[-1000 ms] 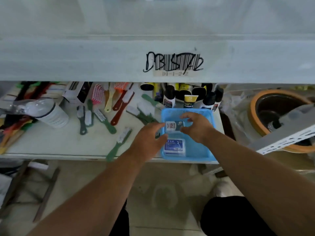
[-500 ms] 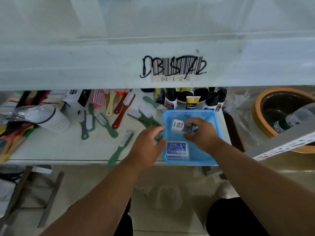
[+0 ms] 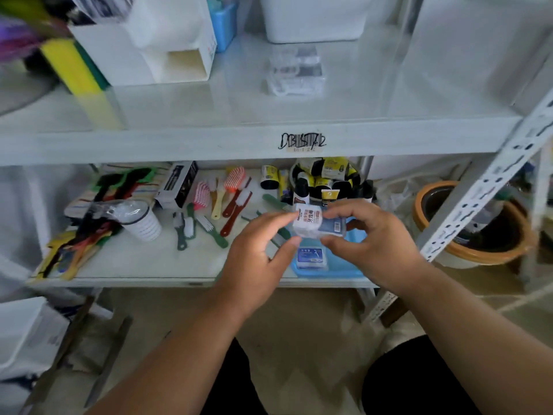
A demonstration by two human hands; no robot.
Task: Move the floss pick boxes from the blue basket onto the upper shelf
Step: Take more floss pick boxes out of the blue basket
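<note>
Floss pick box (image 3: 314, 221), white and blue, held in the air above the blue basket (image 3: 344, 269), pinched between both hands. Left hand (image 3: 257, 259) gripping its left end by thumb and forefinger, right hand (image 3: 375, 239) clasping its right end, both forearms reaching forward. Second floss pick box (image 3: 311, 258) lying in the basket on the lower shelf (image 3: 143, 265). Upper shelf (image 3: 209, 103) above, carrying clear packets (image 3: 294, 71).

Single head-worn view, forward and down, close over the shelving (image 3: 239, 139), floor below.
</note>
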